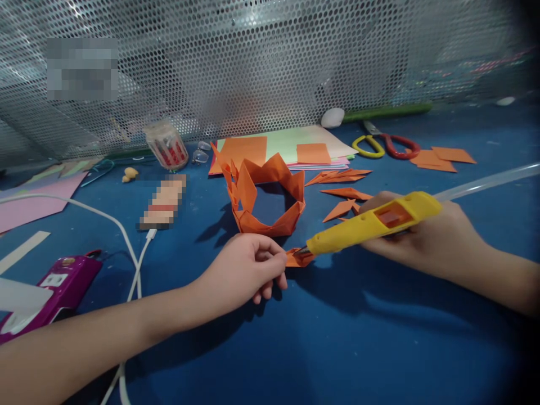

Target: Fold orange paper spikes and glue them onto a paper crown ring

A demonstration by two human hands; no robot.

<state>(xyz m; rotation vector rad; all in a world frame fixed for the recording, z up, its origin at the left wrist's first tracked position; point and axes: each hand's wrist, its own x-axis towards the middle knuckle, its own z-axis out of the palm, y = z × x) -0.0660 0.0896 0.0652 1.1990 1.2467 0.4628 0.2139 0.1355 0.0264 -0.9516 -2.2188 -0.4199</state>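
My left hand (253, 267) pinches a small folded orange paper piece (300, 260) between thumb and fingertips, just above the blue table. My right hand (426, 242) is wrapped round a yellow hot glue gun (354, 229) with a clear glue stick (489, 181) sticking out of its back. The gun's metal nozzle is at the folded piece, seemingly touching it. Right behind my left hand stands a ring of joined, pointed orange paper folds (270, 222), open in the middle. Several loose folded orange pieces (343, 194) lie between the ring and my right hand.
Coloured paper sheets (287, 140) are stacked at the back, near scissors (394, 143) and orange paper squares (442, 157). To the left are a jar (166, 146), a blurred-out phone-like object (163, 201), a white cable (133, 270) and a purple power strip (63, 287). A perforated metal screen (270, 73) borders the table.
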